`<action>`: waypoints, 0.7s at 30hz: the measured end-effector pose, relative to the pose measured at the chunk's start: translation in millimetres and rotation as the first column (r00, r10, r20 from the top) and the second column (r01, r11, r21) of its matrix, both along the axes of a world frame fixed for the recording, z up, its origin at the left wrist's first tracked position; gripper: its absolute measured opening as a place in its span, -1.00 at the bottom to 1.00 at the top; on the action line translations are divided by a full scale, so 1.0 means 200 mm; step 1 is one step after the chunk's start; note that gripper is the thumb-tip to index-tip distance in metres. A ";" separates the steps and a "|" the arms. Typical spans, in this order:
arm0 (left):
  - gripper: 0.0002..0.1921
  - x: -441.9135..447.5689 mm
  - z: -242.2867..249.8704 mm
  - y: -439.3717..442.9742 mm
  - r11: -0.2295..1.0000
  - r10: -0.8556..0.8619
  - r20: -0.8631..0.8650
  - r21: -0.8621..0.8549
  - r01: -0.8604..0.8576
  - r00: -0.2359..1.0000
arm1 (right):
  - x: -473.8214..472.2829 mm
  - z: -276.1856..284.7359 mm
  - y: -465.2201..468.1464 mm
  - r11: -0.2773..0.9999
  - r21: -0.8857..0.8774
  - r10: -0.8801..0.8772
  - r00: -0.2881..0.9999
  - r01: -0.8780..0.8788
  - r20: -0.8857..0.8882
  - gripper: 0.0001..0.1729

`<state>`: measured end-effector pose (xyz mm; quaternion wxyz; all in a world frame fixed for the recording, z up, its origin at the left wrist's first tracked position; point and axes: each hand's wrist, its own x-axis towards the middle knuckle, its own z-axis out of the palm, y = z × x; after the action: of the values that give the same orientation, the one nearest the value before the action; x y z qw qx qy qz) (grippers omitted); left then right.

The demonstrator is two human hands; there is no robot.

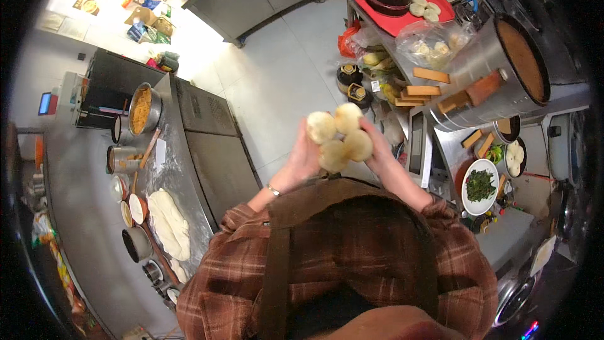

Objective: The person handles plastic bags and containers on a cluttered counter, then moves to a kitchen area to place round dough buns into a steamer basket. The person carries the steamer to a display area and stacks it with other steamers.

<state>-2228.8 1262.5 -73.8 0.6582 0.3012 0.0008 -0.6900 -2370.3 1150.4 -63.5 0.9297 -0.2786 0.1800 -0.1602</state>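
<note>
Several pale round buns (333, 155) are bunched together in front of my apron, above the tiled floor. My left hand (304, 153) grips the cluster from its left side, a metal bracelet (273, 190) on the wrist. From the other side my right hand (377, 147) presses against the same buns. The buns hide most of my fingertips. More buns (431, 11) lie on a red tray (377, 18) at the upper right, some of them resting on a dark round steamer (388, 2).
On the left, a floured steel worktop (193, 212) bears a long slab of dough (167, 224) and a metal bowl of orange-yellow filling (140, 111). To the right stand a tall steel pot (476, 75) and a white plate of chopped greens (480, 186). Dark-capped bottles (356, 94) stand on the floor.
</note>
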 end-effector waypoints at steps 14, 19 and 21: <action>-0.32 0.80 0.06 -0.45 0.989 0.061 0.376 -0.149 -0.005 0.925 | 0.94 0.04 -0.34 -0.162 -0.961 -0.499 0.859 -0.223 -0.115 -0.34; -0.25 1.06 0.12 -0.75 0.999 0.013 0.243 -0.035 -0.005 0.970 | 1.15 0.05 -0.76 0.922 -0.340 -0.246 0.959 0.187 -0.139 -0.45; -0.24 1.18 0.14 -0.91 0.999 -0.041 0.109 -0.028 0.044 0.993 | 1.16 0.06 -0.90 0.976 -0.085 -0.197 0.979 0.201 0.051 -0.47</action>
<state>-1993.4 1081.2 -45.7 0.6468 0.3283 -0.0518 -0.6864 -2138.7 969.8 -51.4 0.8991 -0.2973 0.1797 -0.2664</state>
